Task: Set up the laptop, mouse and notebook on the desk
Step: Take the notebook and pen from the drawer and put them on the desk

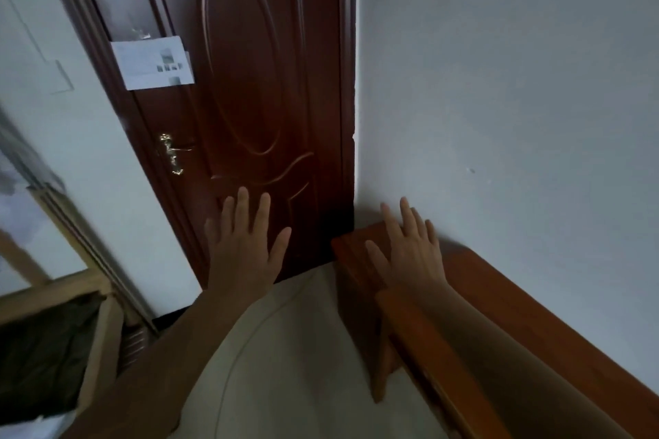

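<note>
2 empty hands hovered, fingers spread wide: your left hand (246,246) before the dark wooden door (256,82), your right hand (410,249) above the red-brown wooden furniture (517,296). No laptop, mouse or notebook showed; apparently you stood ready to start.

Dim room. Dark brown panelled door (256,82) centre, paper sheet (153,62) taped upper left. Pale wall (499,82) right, reddish wooden desk (499,290) lower right, light floor (285,349) bottom.
</note>
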`<state>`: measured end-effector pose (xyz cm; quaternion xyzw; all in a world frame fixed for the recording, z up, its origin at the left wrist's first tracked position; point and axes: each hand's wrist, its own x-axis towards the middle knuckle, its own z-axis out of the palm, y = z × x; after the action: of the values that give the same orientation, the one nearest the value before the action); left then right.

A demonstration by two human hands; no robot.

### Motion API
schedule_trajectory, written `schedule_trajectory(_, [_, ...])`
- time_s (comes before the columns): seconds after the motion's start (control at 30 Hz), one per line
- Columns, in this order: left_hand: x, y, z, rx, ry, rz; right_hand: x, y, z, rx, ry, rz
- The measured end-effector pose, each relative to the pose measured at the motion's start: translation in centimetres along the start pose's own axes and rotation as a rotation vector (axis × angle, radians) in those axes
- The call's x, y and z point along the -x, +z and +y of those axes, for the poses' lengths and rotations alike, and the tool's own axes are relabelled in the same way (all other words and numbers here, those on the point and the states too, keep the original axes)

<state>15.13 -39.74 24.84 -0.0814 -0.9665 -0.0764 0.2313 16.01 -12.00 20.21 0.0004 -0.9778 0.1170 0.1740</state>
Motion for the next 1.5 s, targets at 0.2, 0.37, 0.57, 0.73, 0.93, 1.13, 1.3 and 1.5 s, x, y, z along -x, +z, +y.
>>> schedule_trajectory(0.2, [-11.4,8.1,-1.1,0.051,0.064,-0.12,-9.7,4.4,2.3,0.023,0.118,0.023])
schedule_trajectory(0.37, [-21.4,15.4,-1.4,0.049,0.115,-0.144,-19.5,9.6,4.7,0.034,0.181,0.027])
schedule_trajectory(0.57, [-35.6,20.3,-1.9,0.001,0.235,-0.145,-32.0,12.7,6.2,0.005,0.254,0.009])
schedule_trajectory(0.73, [-45.1,24.4,-1.9,0.057,0.264,-0.15,-39.9,13.7,7.1,0.057,0.314,0.023])
schedule_trajectory(0.93, [-54.3,32.6,-0.2,0.136,0.44,-0.242,-45.4,17.1,9.0,0.15,0.432,0.072])
schedule_trajectory(1.13, [-59.3,41.9,2.6,0.258,0.763,-0.37,-44.9,23.7,9.1,0.129,0.84,0.112])
schedule_trajectory(1.3, [-56.9,47.8,3.1,0.337,0.935,-0.57,-40.3,30.5,6.0,0.113,1.151,-0.041])
schedule_trajectory(1.5, [-48.9,55.2,0.9,0.314,0.963,-0.797,-33.2,37.7,2.9,0.041,1.378,-0.124])
